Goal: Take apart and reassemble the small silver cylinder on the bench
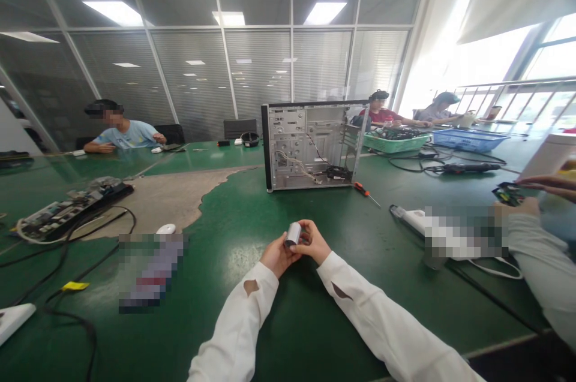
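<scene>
Both hands grasp a small silver cylinder, held tilted above the green table in front of an upright computer case. The left hand is curled around the cylinder's lower left side, its fingers partly hidden; the right hand grips from the right, thumb and fingers bent against it. The hands conceal part of the cylinder's surface, and any marking on it is too small to read. The case faces the viewer with its interior exposed: loose cables and a dark part lie at its bottom, the latter's form hard to make out. Just beside its lower right corner lies an orange-and-black screwdriver. At left, a long object is pixelated beyond recognition, near a white mouse; at right, pixelation likewise covers much of a white power strip. A white object is cut off by the left edge. At the right edge, a co-worker, only partly in frame, holds a small circuit board, partly covered by the fingers. The contents of the green basket behind the case blur into a dark tangle.
</scene>
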The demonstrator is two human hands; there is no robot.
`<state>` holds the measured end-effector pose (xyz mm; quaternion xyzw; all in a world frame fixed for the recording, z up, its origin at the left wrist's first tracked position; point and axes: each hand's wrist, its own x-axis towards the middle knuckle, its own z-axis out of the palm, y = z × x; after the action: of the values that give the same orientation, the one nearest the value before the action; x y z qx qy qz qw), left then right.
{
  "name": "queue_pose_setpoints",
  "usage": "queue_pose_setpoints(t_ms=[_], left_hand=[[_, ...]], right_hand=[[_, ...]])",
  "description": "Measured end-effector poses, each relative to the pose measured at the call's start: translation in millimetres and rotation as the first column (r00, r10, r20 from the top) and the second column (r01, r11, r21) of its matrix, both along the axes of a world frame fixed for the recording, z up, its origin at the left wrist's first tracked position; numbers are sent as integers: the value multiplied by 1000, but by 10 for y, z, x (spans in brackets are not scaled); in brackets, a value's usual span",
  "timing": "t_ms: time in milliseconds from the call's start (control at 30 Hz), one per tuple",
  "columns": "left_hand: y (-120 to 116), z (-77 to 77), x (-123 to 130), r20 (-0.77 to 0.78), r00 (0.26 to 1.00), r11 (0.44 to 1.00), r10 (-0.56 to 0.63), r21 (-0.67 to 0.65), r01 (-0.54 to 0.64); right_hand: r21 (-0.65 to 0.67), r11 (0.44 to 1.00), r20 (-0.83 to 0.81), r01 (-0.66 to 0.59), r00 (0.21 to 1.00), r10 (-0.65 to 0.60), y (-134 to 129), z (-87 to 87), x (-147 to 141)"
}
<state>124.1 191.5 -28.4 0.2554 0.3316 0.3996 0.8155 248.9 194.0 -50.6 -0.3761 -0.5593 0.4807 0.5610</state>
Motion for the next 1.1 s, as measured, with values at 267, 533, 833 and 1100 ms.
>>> queue_pose_setpoints(t_ms=[267, 533, 833, 1100], left_hand=[[-13, 8, 21, -106, 994, 998, 42, 60, -36], [40, -86, 59, -210, 968, 963, 133, 259, -76], [56, -127, 20, -129, 977, 948, 170, 291, -126], [29, -47, -49, -72, 996, 971, 52, 238, -34]], right_hand=[[-14, 999, -72, -42, 997, 41, 77, -44, 37], [86, 987, 173, 139, 973, -152, -16, 9, -2], [137, 988, 256, 70, 961, -104, -82, 66, -41], [113, 994, 215, -10, 977, -15, -112, 108, 1]])
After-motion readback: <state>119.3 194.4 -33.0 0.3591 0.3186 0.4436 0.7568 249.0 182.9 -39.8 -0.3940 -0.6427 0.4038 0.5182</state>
